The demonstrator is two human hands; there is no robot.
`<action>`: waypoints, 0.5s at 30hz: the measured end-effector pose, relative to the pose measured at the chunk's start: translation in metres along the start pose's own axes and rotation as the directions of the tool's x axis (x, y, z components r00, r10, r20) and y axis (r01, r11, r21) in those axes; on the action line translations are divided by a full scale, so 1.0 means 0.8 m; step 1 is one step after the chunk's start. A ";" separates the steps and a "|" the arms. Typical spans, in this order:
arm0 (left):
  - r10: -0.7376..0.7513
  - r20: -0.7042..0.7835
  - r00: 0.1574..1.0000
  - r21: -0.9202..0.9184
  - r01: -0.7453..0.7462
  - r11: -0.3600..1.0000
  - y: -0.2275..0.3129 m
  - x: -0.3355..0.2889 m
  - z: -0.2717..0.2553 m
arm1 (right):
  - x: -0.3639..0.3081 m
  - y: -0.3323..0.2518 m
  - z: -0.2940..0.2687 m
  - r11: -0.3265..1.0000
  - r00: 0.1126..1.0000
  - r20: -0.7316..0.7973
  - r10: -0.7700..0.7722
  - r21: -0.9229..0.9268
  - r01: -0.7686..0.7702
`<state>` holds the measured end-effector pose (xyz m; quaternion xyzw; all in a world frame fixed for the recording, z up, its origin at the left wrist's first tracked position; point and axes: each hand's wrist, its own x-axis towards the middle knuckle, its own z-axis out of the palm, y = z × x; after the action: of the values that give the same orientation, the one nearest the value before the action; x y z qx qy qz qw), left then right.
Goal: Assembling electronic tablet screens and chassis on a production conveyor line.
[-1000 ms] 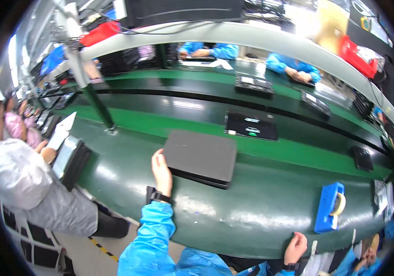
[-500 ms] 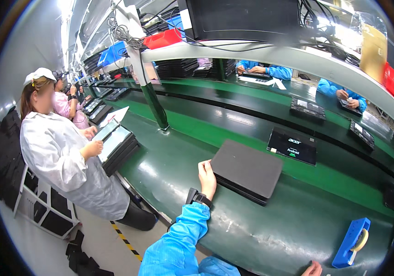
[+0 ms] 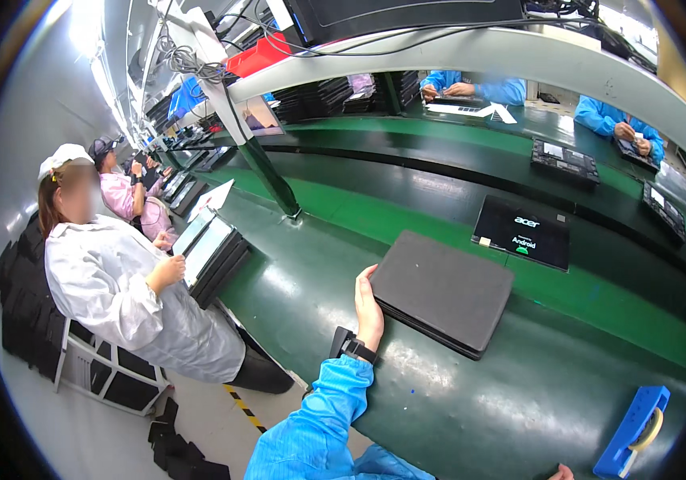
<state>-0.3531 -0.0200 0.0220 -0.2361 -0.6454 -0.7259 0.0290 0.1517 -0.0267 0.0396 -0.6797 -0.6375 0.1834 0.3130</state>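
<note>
Stack of dark slabs (image 3: 444, 290) laid back from near edge of surface (image 3: 447, 408); left end cupped by left grip (image 3: 369, 312), probably for steadying, clench cannot be told. Right grip (image 3: 563, 474) mostly cropped, state cannot be told.

Single view, from my own head: left one of two fisheyes, looking down and ahead over green bench (image 3: 439, 392). My left sleeve (image 3: 307, 420) enters at lower edge; left hand (image 3: 369, 310) near lens, about mid-frame. Right hand (image 3: 563, 473) barely in, bottom right. Monitor (image 3: 407, 16) farther off, cut by top edge. Bench runs aslant, upper left to lower right. Shelf (image 3: 439, 51) bends into arc; black rim rounds corners.
</note>
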 end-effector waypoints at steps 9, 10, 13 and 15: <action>-0.031 0.132 0.991 -0.001 0.032 0.999 -0.001 0.000 0.003 | 0.003 0.017 -0.001 0.997 0.997 0.020 -0.071 -0.002 0.071; -0.025 0.132 0.991 0.011 0.024 1.000 -0.001 -0.001 0.003 | 0.003 0.019 -0.004 0.998 0.998 0.008 -0.066 -0.001 0.066; 0.031 0.096 0.995 -0.004 -0.030 1.000 -0.025 0.001 -0.013 | 0.004 0.018 -0.008 0.993 0.991 0.062 -0.115 -0.026 0.117; -0.029 0.036 0.999 -0.122 0.034 0.992 -0.022 -0.002 -0.014 | 0.003 0.014 -0.015 0.996 0.993 0.071 -0.089 -0.015 0.090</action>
<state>-0.3609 -0.0281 0.0046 -0.2395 -0.6037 -0.7603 -0.0080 0.1681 -0.0264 0.0411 -0.6463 -0.6796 0.1871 0.2923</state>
